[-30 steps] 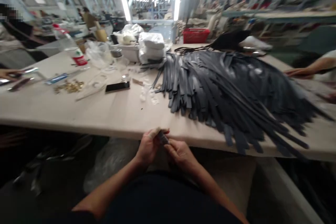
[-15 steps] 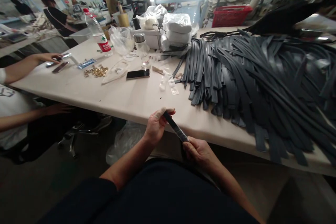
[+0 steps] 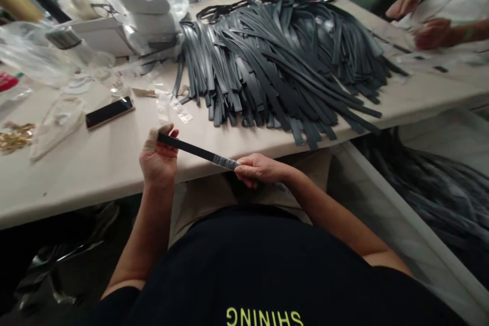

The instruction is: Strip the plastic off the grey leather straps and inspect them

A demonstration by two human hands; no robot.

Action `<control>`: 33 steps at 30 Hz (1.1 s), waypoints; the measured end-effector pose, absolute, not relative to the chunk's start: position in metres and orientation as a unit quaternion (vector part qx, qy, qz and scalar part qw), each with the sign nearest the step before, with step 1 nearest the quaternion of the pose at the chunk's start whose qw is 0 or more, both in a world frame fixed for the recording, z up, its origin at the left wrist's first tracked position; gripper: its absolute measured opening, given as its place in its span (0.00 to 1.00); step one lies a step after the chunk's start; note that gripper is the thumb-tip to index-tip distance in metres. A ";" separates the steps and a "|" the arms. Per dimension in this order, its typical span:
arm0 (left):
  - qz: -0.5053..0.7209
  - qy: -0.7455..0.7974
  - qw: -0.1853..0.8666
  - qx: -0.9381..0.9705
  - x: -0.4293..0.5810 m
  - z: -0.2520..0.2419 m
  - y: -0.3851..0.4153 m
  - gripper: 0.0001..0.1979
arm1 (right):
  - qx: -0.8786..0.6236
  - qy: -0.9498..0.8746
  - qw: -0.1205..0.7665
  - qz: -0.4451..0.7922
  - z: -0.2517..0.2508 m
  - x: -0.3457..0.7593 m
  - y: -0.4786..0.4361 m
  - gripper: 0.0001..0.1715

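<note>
The dark strip [image 3: 193, 148] is held out at the centre of the frame, slanting down to the right across the near edge of the tabletop [image 3: 95, 175]. The step in hand appears to be holding it taut by both ends; the next move, as I judge it, calls for steady pinches without twisting. Its upper-left end sits between the thumb and fingers of the left grip [image 3: 158, 158]; its lower-right end, just past a shiny grey section, is clasped by the right grip [image 3: 257, 167]. Whether it runs on inside that fist I cannot tell. Similar strips [image 3: 260, 66] heap at upper centre.
</note>
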State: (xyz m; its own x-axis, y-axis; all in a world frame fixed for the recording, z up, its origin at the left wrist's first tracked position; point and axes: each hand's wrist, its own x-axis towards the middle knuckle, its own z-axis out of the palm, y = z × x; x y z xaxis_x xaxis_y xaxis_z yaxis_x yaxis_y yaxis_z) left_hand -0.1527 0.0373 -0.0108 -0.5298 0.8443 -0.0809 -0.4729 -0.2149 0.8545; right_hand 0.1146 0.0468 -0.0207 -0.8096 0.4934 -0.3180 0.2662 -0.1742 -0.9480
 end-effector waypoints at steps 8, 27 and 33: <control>0.732 0.455 0.475 0.179 -0.153 0.004 0.065 0.17 | -0.261 -0.551 0.105 0.786 0.007 0.171 0.060 0.30; 0.731 0.452 0.480 0.175 -0.129 0.018 0.078 0.14 | -0.300 -0.533 0.159 0.775 0.003 0.245 0.048 0.29; 0.735 0.472 0.461 0.154 -0.124 0.018 0.073 0.14 | -0.326 -0.535 0.138 0.767 0.003 0.256 0.039 0.25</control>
